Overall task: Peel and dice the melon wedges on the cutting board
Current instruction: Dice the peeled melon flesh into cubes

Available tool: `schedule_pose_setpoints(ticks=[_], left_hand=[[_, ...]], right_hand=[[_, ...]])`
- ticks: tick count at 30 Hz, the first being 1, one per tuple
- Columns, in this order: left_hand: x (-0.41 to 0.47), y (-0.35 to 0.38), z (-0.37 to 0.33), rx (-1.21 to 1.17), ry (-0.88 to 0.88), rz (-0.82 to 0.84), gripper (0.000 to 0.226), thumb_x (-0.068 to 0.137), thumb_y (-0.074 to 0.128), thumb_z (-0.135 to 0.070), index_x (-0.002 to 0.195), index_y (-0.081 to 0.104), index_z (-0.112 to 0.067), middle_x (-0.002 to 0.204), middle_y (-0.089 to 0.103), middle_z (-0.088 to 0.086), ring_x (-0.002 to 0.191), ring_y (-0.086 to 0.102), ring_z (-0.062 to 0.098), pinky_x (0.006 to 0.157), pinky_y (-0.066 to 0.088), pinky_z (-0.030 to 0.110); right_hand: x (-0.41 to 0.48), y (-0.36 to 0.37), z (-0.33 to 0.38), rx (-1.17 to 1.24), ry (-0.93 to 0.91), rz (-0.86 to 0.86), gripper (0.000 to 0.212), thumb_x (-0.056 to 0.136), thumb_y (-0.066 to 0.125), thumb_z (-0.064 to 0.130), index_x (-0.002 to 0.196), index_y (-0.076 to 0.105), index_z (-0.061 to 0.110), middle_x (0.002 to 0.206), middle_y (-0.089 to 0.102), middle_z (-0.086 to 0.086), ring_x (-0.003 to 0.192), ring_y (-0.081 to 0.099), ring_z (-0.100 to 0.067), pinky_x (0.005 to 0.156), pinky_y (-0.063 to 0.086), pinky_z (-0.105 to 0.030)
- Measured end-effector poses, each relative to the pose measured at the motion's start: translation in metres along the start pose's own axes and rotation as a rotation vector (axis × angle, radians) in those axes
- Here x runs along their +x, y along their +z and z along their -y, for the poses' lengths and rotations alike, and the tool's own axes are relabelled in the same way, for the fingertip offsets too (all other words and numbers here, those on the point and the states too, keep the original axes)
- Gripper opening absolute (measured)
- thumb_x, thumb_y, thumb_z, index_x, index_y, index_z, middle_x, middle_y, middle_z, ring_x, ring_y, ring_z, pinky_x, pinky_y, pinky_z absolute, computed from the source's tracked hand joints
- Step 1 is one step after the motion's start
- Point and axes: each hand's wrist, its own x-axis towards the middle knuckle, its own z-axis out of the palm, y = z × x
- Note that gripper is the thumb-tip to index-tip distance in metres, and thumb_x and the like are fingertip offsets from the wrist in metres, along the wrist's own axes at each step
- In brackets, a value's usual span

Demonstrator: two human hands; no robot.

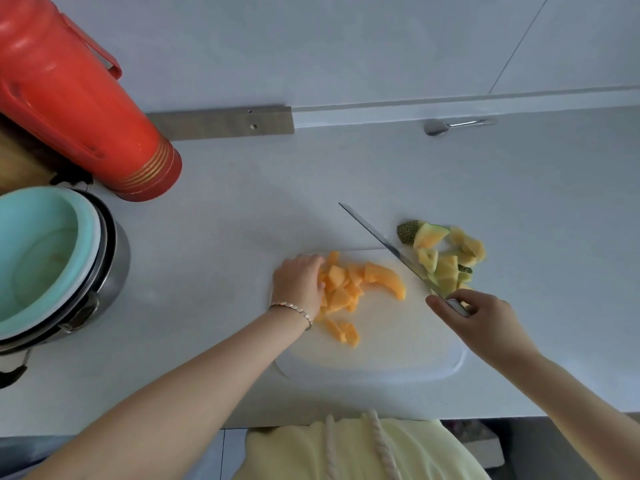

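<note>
A white cutting board (381, 351) lies on the counter in front of me. On its left part sits a heap of diced orange melon (341, 287), with a few more dice (344, 332) nearer me. A peeled, curved melon wedge (386, 280) lies beside the heap. My left hand (299, 284) rests against the left side of the dice, fingers fairly straight. My right hand (479, 315) grips the handle of a long knife (384, 245), whose blade points up and left above the board. A pile of peel pieces (443, 254) lies at the board's far right corner.
A tall red thermos (79, 102) stands at the far left. Below it is a metal pot holding a mint-green bowl (45, 261). A metal spoon (457, 125) lies by the back wall. The counter's front edge runs just behind my apron.
</note>
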Motion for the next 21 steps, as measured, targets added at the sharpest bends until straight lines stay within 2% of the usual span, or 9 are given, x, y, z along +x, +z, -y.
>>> schedule_pose_setpoints(ticks=[3,5,9,12,14,16,19,21], left_hand=[[0.006,0.004,-0.038,0.070,0.257,0.066,0.041,0.087,0.054,-0.019,0.127,0.047,-0.014,0.132,0.049,0.004,0.122,0.045,0.026,0.099,0.035,0.034],[0.014,0.014,-0.059,0.231,0.372,0.122,0.045,0.088,0.052,-0.017,0.132,0.041,-0.014,0.136,0.044,0.005,0.127,0.039,0.026,0.101,0.033,0.036],[0.032,0.027,-0.078,0.532,0.407,0.207,0.042,0.091,0.044,-0.010,0.132,0.037,-0.011,0.135,0.042,0.009,0.127,0.037,0.029,0.098,0.034,0.038],[0.037,0.028,-0.082,0.588,0.412,0.242,0.039,0.092,0.043,-0.012,0.130,0.040,-0.009,0.132,0.044,0.010,0.125,0.040,0.029,0.097,0.036,0.038],[0.036,0.026,-0.083,0.532,0.403,0.283,0.037,0.092,0.046,-0.018,0.127,0.042,-0.006,0.130,0.047,0.012,0.123,0.043,0.029,0.094,0.039,0.038],[0.029,0.020,-0.082,0.377,0.323,0.307,0.037,0.090,0.051,-0.020,0.123,0.046,-0.005,0.126,0.049,0.012,0.121,0.046,0.029,0.092,0.043,0.039],[0.012,0.004,-0.069,-0.008,0.074,0.260,0.038,0.080,0.064,-0.022,0.116,0.057,-0.012,0.119,0.059,0.007,0.114,0.055,0.026,0.089,0.044,0.031],[-0.002,-0.010,-0.048,-0.261,-0.138,0.217,0.038,0.072,0.068,-0.025,0.109,0.062,-0.015,0.109,0.065,0.002,0.103,0.061,0.021,0.080,0.044,0.025]], right_hand=[[0.002,-0.002,-0.001,0.061,0.057,-0.021,0.047,0.081,0.065,0.044,0.069,0.061,-0.001,0.050,0.037,-0.002,0.045,0.030,-0.015,0.049,0.024,-0.026],[0.003,-0.004,-0.001,0.113,0.090,-0.032,0.048,0.083,0.065,0.043,0.063,0.055,0.001,0.051,0.037,-0.003,0.046,0.030,-0.017,0.049,0.024,-0.028],[0.001,-0.006,-0.004,0.199,0.128,-0.031,0.046,0.084,0.063,0.042,0.056,0.046,0.010,0.053,0.039,-0.006,0.051,0.036,-0.021,0.054,0.028,-0.028],[-0.001,-0.008,-0.007,0.218,0.143,-0.021,0.046,0.083,0.062,0.044,0.059,0.051,0.006,0.053,0.040,-0.006,0.052,0.037,-0.021,0.056,0.030,-0.029],[-0.002,-0.008,-0.009,0.239,0.154,-0.021,0.048,0.083,0.062,0.045,0.064,0.054,0.001,0.053,0.039,-0.007,0.052,0.036,-0.021,0.057,0.030,-0.029],[-0.003,-0.008,-0.012,0.256,0.153,-0.024,0.053,0.083,0.061,0.046,0.070,0.055,-0.005,0.055,0.038,-0.008,0.053,0.034,-0.021,0.058,0.030,-0.029],[-0.004,-0.011,-0.018,0.286,0.141,-0.012,0.057,0.083,0.059,0.048,0.078,0.055,-0.009,0.055,0.037,-0.007,0.050,0.032,-0.020,0.056,0.028,-0.029],[-0.006,-0.014,-0.017,0.336,0.159,0.066,0.058,0.084,0.058,0.048,0.079,0.054,-0.010,0.050,0.037,-0.004,0.041,0.030,-0.015,0.047,0.028,-0.025]])
